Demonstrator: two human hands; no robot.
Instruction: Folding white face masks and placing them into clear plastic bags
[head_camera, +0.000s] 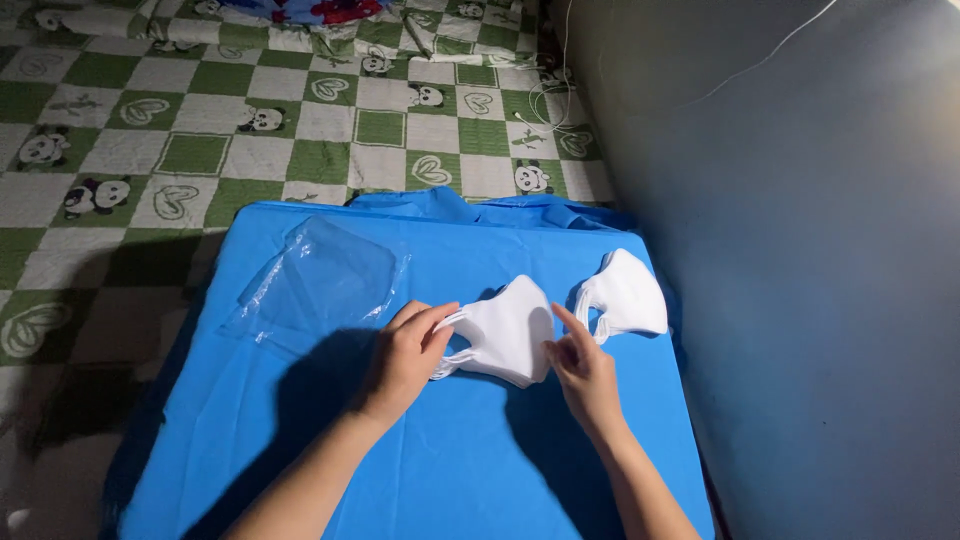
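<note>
on a blue cloth (420, 470) over a green panda-print sheet (200, 150), the left hand (405, 360) pinches the ear loop of a light, soft white mask stack (510, 335), the right hand's (585, 375) half-open fingers touching its edge; best gripped by edges.

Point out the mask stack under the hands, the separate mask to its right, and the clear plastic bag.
mask stack (512, 340): head view, middle of the top mask's white face.
separate mask (630, 292): head view, centre of its white panel.
clear plastic bag (325, 280): head view, middle of the transparent sheet.
</note>
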